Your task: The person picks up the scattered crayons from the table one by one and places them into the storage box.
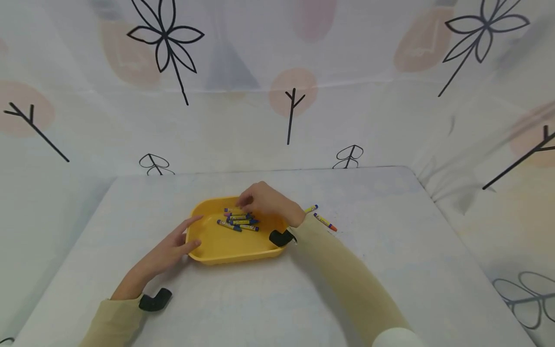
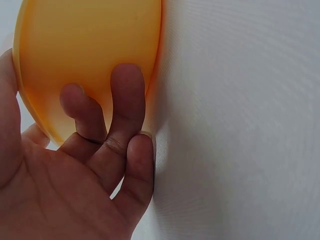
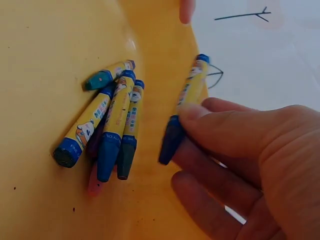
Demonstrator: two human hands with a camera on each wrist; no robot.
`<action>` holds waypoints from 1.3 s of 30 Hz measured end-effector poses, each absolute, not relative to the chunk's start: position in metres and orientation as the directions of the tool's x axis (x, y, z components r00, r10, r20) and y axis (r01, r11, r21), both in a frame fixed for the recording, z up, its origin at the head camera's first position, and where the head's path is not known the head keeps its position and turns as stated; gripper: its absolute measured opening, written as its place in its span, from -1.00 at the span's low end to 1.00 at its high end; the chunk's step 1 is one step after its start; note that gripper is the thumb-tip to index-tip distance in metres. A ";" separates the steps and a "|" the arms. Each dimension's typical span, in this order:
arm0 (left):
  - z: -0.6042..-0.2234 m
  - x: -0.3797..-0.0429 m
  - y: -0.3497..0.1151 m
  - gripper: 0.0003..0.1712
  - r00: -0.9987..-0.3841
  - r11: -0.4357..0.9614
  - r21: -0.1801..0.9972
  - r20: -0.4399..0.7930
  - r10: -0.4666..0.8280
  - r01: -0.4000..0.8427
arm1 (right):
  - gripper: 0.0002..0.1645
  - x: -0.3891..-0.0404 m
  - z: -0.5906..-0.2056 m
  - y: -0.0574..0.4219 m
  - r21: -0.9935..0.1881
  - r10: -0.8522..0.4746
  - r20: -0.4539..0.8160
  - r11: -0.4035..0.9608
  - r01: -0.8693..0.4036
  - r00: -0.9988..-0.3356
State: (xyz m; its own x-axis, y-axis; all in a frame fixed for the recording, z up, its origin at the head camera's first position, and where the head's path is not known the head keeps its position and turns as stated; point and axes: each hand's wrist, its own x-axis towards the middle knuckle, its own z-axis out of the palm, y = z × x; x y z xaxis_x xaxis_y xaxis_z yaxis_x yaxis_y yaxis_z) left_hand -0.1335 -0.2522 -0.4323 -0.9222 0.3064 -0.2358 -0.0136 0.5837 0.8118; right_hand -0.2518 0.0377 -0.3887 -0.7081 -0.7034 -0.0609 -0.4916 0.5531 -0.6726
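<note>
A yellow tray (image 1: 217, 248) stands on the table, and my left hand (image 1: 166, 253) grips its left end. The left thumb and index finger come over the rim, while other fingers bend against the tray's outer wall (image 2: 90, 40). Over the tray's far side, my right hand (image 1: 270, 202) pinches a dark blue crayon (image 3: 192, 87) between thumb and fingers, its bare tip pointing down. Beside it, inside the tray, lies a loose pile of crayons (image 3: 112, 127) with yellow wrappers, blue, green and pink among them.
Right of the tray on the white tabletop (image 1: 390, 250) lies an orange-tipped crayon (image 1: 325, 222). Another crayon (image 1: 311, 208) lies close by, partly behind the right wrist. A patterned cloth wall (image 1: 243, 130) rises behind the table.
</note>
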 end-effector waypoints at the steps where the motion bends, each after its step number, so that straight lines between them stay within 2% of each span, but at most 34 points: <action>1: -0.432 -0.133 -0.252 -0.23 -0.922 0.588 0.809 -0.239 0.304 -0.016 | -0.76 -0.251 -0.388 0.038 -0.667 -0.709 -0.071 0.556 -0.495 -0.701; 13: -0.431 -0.132 -0.251 -0.23 -0.924 0.609 0.793 -0.236 0.302 -0.004 | -0.71 -0.251 -0.391 0.032 -0.493 -0.716 -0.138 0.649 -0.580 -0.684; 20: -0.431 -0.132 -0.251 -0.23 -0.924 0.604 0.797 -0.233 0.303 -0.003 | -0.72 -0.253 -0.393 0.038 -0.610 -0.718 -0.095 0.590 -0.529 -0.690; 26: -0.430 -0.130 -0.251 -0.22 -0.924 0.608 0.794 -0.241 0.297 -0.012 | -0.70 -0.254 -0.379 0.055 -0.713 -0.706 -0.064 0.527 -0.463 -0.705; 33: -0.431 -0.130 -0.250 -0.20 -0.926 0.620 0.785 -0.239 0.292 -0.007 | -0.68 -0.253 -0.369 0.088 -0.726 -0.691 -0.011 0.503 -0.470 -0.723; 39: -0.433 -0.131 -0.252 -0.22 -0.925 0.602 0.799 -0.222 0.307 0.009 | -0.68 -0.247 -0.370 0.127 -0.728 -0.600 -0.017 0.556 -0.401 -0.800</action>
